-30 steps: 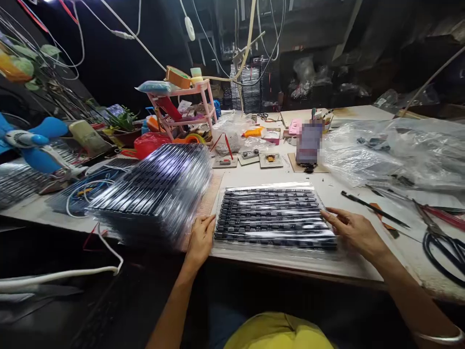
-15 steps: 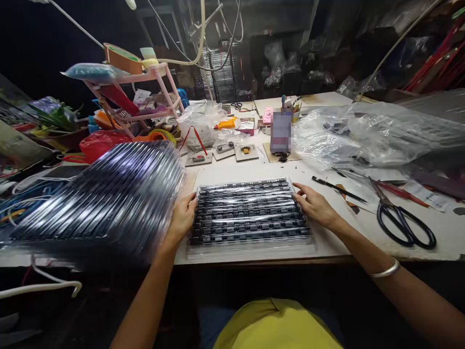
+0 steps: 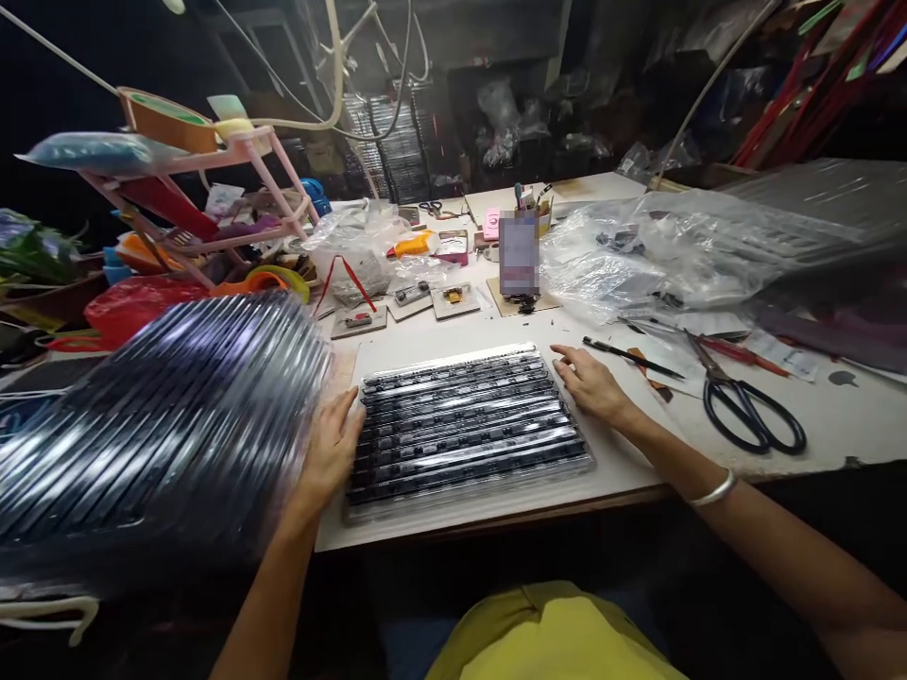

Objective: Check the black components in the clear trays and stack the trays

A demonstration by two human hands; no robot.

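Observation:
A clear plastic tray with rows of black strips point(image 3: 468, 420) lies flat on the white table before me. My left hand point(image 3: 332, 449) is at the tray's left edge, fingers apart, between it and a tall stack of similar trays point(image 3: 170, 416). Just off the tray's upper right edge is my right hand point(image 3: 590, 382), its fingers spread and holding nothing. A narrow strip of table shows between that hand and the tray.
Large scissors point(image 3: 751, 416), a black pen point(image 3: 630, 357) and a red tool point(image 3: 744, 355) lie at right. Crumpled clear plastic point(image 3: 638, 246) covers the back right. A phone point(image 3: 520, 255) stands behind the tray; a pink rack point(image 3: 273, 184) is at back left.
My right hand has let go of the tray's edge and moved slightly off it. My left hand's fingers have loosened beside the tray. The view has shifted to the right.

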